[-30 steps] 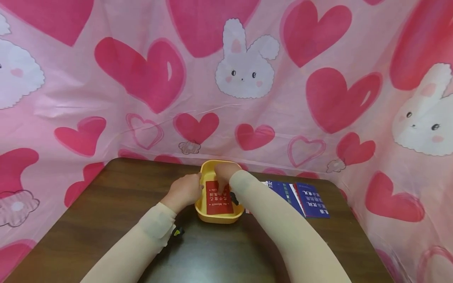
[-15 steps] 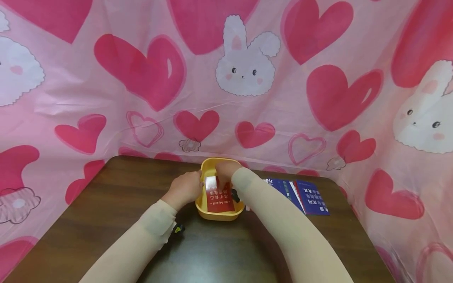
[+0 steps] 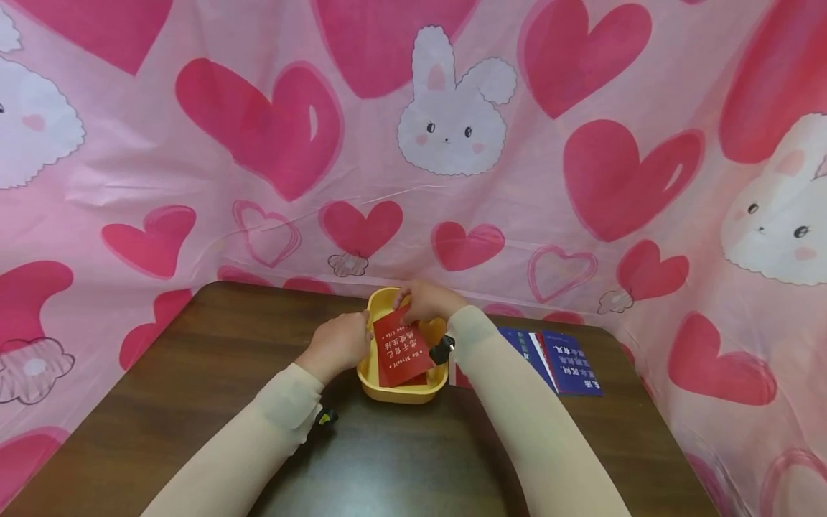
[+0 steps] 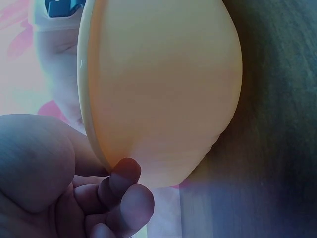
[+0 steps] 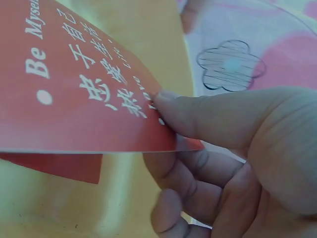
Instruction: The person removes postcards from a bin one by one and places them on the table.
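A red card (image 3: 402,350) with white lettering is pinched at its corner between the thumb and fingers of my right hand (image 3: 429,301). In the right wrist view the card (image 5: 74,94) is tilted and slightly bent, raised over the yellow basin. Beneath it, part of another red piece (image 5: 74,171) shows inside the basin. My left hand (image 3: 339,343) grips the left rim of the yellow basin (image 3: 400,396). The left wrist view shows its thumb and curled fingers (image 4: 126,173) at the rim, with the basin's outer wall (image 4: 168,74) beside them.
Blue cards (image 3: 568,362) with white lettering lie spread on the brown wooden table (image 3: 226,359), right of the basin. A red-and-white edge (image 3: 460,378) shows under my right forearm. A pink cloth (image 3: 291,237) with hearts and rabbits hangs behind the table.
My right hand was reaching down into the basin over the red card. It has risen, turned and moved right, lifting and tilting the card. The left hand stays on the rim.
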`<state>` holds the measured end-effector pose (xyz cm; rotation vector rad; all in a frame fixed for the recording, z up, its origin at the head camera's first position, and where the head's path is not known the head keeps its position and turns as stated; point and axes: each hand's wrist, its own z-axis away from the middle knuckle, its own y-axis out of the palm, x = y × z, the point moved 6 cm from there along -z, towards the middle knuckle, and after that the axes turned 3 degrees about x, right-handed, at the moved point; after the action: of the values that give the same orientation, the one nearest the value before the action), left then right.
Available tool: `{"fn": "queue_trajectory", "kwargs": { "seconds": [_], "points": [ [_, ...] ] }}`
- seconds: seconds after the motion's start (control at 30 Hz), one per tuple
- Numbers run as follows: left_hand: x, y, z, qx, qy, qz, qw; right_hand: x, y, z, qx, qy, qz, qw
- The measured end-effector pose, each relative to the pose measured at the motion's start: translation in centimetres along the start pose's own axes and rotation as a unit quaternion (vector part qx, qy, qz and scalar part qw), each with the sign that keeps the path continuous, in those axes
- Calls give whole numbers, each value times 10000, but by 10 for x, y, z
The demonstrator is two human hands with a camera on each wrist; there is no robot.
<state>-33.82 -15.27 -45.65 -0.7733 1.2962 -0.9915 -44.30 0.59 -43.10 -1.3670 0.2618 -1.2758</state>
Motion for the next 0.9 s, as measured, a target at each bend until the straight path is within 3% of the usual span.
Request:
{"fn": "queue_trajectory", "kwargs": {
  "seconds": [0.2,0.4,0.7,0.9],
  "points": [
    [-1,1,-2,-25,-39,-148,9999,-12,-10,11,-350,-216,-901,9951],
    [-1,2,-2,36,-144,-108,9998,-34,-14,25,-654,-165,-2097,9754],
    [0,1,-2,-21,-187,-174,9997,-62,-25,38,-1164,-244,-2248,9671],
    [1,1,-2,0,-181,-96,9998,-71,-27,43,-1356,-351,-2783,9502]
  ]
}}
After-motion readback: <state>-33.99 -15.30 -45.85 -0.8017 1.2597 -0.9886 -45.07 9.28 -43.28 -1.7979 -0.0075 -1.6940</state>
